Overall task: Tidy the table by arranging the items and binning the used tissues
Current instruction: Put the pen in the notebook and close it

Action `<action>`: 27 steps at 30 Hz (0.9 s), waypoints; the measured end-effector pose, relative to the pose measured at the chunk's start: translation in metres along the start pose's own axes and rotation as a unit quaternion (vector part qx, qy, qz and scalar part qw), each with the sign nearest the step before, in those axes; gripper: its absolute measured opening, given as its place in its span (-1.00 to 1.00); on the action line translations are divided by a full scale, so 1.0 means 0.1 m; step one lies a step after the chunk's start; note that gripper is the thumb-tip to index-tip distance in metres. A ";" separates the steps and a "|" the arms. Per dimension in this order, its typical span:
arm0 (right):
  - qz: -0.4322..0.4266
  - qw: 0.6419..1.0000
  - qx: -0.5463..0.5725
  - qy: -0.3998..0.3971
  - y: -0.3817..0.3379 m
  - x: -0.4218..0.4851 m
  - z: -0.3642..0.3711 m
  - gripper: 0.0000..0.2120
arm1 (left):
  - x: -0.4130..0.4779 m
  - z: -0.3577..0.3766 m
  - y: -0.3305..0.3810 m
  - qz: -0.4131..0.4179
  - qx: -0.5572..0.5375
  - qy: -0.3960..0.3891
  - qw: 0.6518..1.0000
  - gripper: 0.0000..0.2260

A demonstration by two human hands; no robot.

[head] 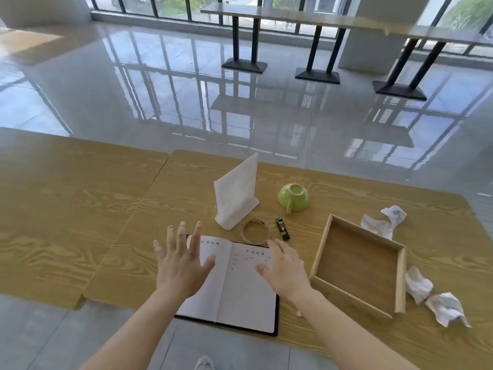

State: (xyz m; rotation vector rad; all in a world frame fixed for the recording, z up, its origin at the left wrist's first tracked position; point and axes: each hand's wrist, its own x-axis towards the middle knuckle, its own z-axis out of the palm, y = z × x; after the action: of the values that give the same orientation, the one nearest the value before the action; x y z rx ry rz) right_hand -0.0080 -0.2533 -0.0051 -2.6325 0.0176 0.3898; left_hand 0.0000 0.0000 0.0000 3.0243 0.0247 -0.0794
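An open notebook point(240, 289) with a black cover lies at the wooden table's near edge. My left hand point(181, 263) hovers over its left page, fingers spread, holding nothing. My right hand point(285, 271) rests over the right page, fingers apart. A crumpled tissue point(384, 222) lies beyond the empty wooden tray point(330, 241). Two more crumpled tissues point(437, 300) lie to the tray's right. A white folded napkin point(236, 193) stands upright behind the notebook. Beside it are a clear glass ring point(255, 231), a small black tube point(282, 228) and a green cup point(293, 197) turned upside down.
The wooden table point(80, 209) extends far left with a seam between two tops. Beyond it is a glossy tiled floor and a long bar table point(320, 17) on black legs by the windows. My shoe point(204, 363) shows below the table edge.
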 end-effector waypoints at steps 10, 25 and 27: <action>0.147 0.987 0.064 -0.032 0.05 -0.07 0.38 -0.47 | -0.17 0.49 -0.29 -0.102 -0.069 -0.118 0.985 -0.31; 0.181 0.978 0.098 -0.020 0.07 -0.10 0.52 -0.40 | -0.07 0.50 -0.31 -0.221 -0.126 -0.171 0.952 -0.16; 0.182 0.978 0.104 -0.016 0.07 -0.10 0.52 -0.41 | -0.04 0.48 -0.37 -0.249 -0.137 -0.166 0.944 -0.16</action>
State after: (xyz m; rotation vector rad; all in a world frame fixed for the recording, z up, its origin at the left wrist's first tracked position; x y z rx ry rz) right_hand -0.0318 -0.2366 -0.0499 -2.4099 0.5095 0.5215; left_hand -0.0070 0.0314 -0.0516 2.6131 0.7054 -0.5724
